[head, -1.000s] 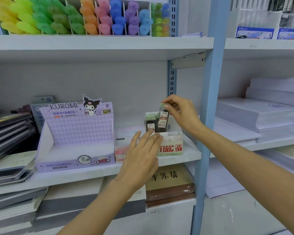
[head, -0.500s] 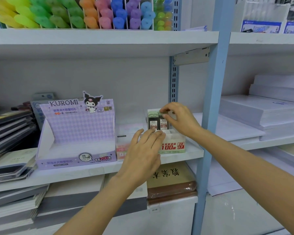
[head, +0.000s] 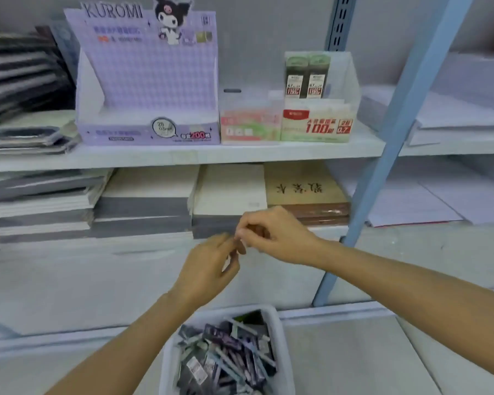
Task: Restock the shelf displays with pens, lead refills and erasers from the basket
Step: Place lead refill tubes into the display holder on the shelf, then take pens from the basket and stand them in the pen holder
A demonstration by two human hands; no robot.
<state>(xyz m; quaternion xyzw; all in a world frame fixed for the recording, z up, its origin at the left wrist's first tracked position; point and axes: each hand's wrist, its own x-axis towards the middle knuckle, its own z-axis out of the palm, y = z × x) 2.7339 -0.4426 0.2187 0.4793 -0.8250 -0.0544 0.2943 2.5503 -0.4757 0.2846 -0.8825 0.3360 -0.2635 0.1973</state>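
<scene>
- Single head-worn view, wide-angle — faces forward and down at the shelf (head: 183, 156), close in.
- The basket (head: 283, 354) sits at the bottom edge; both forearms enter from below.

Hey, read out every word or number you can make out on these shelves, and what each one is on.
"KUROMI": header of the purple cardboard display box.
"2B 0.5", "200": that box's front lip.
"100", "2B 0.7": front of the green-and-white lead refill display box.
"0.7", "100": labels of the two dark lead refill cases inside it.
Too blurred: pink box, brush characters on tan notebook, packets in white basket.
</scene>
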